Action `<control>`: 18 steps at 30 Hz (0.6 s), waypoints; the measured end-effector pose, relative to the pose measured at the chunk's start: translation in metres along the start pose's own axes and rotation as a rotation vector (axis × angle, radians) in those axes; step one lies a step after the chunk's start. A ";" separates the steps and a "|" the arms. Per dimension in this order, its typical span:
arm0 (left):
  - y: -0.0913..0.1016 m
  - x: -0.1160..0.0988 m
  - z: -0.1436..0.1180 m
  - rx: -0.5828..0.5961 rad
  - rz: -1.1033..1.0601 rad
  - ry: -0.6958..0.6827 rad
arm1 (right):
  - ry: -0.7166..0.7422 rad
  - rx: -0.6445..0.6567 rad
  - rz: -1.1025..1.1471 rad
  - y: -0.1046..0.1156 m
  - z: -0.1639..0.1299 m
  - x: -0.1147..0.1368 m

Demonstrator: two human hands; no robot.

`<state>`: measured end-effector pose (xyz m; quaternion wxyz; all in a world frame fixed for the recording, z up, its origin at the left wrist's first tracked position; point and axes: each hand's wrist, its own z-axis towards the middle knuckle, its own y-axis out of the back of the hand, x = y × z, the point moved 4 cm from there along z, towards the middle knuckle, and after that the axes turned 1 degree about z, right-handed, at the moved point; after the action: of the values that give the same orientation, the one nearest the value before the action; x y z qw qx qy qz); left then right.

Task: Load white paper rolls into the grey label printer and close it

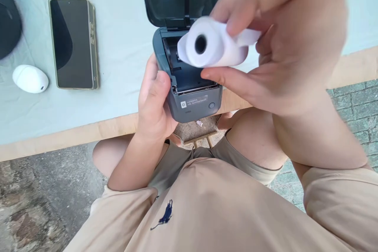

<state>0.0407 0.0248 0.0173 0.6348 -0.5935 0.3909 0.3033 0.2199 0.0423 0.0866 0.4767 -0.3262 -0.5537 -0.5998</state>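
Observation:
A dark grey label printer (195, 108) is tilted at the table's front edge, its dark lid (165, 0) swung up and back. My left hand (156, 102) grips the printer by its left side, thumb at the rim of the paper bay. Above the bay, my right hand (283, 43) holds a white paper roll (218, 43) between thumb and fingers. The roll's end with its dark core hole faces toward the left, and a loose paper flap sticks out beside it. Part of the bay is hidden behind the roll.
On the pale table cover (118, 47) lie a smartphone (72, 43), a white rounded case (30, 78) and a dark object (8, 19) cut off at the left. The wooden table edge (118, 126) runs above my knees. A small white scrap (199, 123) lies below.

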 end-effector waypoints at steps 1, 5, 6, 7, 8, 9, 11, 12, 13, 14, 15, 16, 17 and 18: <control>0.000 0.000 0.000 -0.004 0.015 -0.017 | 0.079 0.018 -0.079 -0.001 0.001 0.006; 0.001 0.000 -0.001 -0.031 0.049 -0.013 | 0.414 0.124 -0.563 -0.009 0.003 0.033; 0.001 -0.001 -0.001 -0.035 0.046 -0.002 | 0.417 0.129 -0.635 -0.012 0.003 0.036; 0.000 -0.002 -0.002 -0.035 0.039 0.006 | 0.387 0.122 -0.655 -0.015 0.001 0.038; -0.001 -0.003 -0.003 -0.028 0.032 0.013 | 0.350 0.117 -0.656 -0.018 -0.001 0.039; -0.002 -0.005 -0.004 -0.018 0.025 0.021 | 0.322 0.097 -0.649 -0.021 -0.003 0.040; -0.004 -0.006 -0.005 0.015 0.005 0.031 | 0.305 0.030 -0.634 -0.024 -0.007 0.040; -0.005 -0.007 -0.005 0.038 -0.003 0.036 | 0.313 0.014 -0.631 -0.024 -0.008 0.039; -0.006 -0.007 -0.005 0.050 -0.008 0.043 | 0.325 0.010 -0.630 -0.024 -0.009 0.038; -0.006 -0.006 -0.005 0.055 -0.006 0.040 | 0.332 0.028 -0.629 -0.024 -0.008 0.037; -0.006 -0.006 -0.004 0.062 0.005 0.027 | 0.335 0.061 -0.619 -0.023 -0.006 0.036; -0.006 -0.007 -0.003 0.061 0.022 0.014 | 0.329 0.100 -0.602 -0.022 -0.004 0.036; -0.006 -0.007 -0.002 0.050 0.041 0.000 | 0.308 0.130 -0.585 -0.020 -0.002 0.036; -0.006 -0.007 -0.002 0.035 0.058 -0.007 | 0.274 0.142 -0.574 -0.019 0.001 0.037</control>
<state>0.0418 0.0227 0.0269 0.6375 -0.5695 0.4111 0.3167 0.1900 0.0339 0.1138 0.3797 -0.0388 -0.5943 -0.7079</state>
